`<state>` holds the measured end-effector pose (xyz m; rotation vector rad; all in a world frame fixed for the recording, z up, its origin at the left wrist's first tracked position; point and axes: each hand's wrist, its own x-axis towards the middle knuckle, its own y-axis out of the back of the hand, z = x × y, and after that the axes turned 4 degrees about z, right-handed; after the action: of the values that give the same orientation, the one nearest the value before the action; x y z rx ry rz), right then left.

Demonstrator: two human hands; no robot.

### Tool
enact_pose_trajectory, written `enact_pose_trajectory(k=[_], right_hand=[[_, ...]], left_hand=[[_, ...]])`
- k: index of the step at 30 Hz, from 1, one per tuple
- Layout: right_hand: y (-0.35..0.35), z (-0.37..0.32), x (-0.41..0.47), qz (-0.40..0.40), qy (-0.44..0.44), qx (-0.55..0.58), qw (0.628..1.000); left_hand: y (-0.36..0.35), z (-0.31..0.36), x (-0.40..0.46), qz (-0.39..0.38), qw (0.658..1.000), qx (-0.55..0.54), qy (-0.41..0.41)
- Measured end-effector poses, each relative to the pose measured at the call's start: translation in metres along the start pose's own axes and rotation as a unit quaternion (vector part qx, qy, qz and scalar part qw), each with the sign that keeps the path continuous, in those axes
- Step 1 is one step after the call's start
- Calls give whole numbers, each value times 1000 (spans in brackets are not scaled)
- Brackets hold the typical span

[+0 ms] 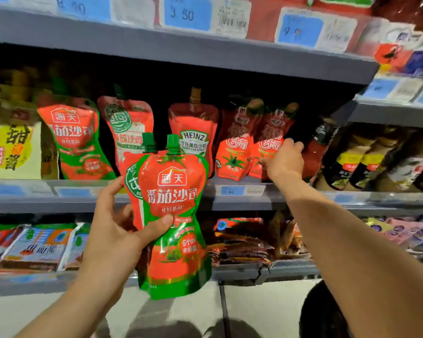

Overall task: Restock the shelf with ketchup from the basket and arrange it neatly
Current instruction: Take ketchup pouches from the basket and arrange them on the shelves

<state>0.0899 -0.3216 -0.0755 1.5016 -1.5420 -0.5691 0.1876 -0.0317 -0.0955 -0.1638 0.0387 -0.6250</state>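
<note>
two green-capped ketchup pouches (174, 203) gripped upright in the left hand (122, 230) in front of the shelf (254, 198), thumb pressed across the front one, right hand (285, 159) reached out, fingers curled on a red pouch (266, 140) in the shelf row, price tags (187, 13) overhead, pale floor (261, 311) below

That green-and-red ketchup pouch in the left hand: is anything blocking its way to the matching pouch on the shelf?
Nothing visible does. The held pouch is in front of the shelf edge, and the matching pouch stands up and left, with open air between them.
</note>
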Motion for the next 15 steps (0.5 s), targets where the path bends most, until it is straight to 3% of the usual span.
enact_pose_trajectory(k=[7,12,15], right_hand=[[-30,-5,30,20,7,33,999],[-29,-2,31,-13,6,35,999],[-18,4,21,1,-9,91,996]], left_hand=[[-9,-12,14,-16,999,31,-19],[-17,-13,26,-9,999,37,-27],[-23,-12,28,-5,999,28,-24]])
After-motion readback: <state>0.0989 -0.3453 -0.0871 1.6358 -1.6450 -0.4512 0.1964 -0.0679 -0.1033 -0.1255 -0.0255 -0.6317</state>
